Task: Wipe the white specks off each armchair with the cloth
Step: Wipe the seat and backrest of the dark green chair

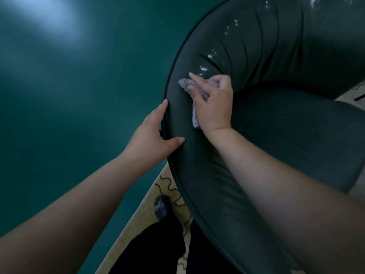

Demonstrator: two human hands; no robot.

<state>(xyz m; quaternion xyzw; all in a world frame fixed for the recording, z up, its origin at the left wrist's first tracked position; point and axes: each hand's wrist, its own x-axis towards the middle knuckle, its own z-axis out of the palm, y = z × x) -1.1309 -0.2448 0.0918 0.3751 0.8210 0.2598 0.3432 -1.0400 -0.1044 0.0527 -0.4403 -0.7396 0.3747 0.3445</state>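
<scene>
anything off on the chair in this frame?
Yes: white specks dot the armchair backrest in a trail running up to the top right, beyond the cloth under the right hand. No damage shows.

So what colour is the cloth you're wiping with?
Pale grey cloth, fuzzy-textured, seen in the head view under the right hand.

A plain teal wall [75, 91] fills the left half of the frame, with a pale light patch [49, 18] upper left. Cream patterned flooring [169, 186] with brown squiggles shows at bottom centre.
</scene>
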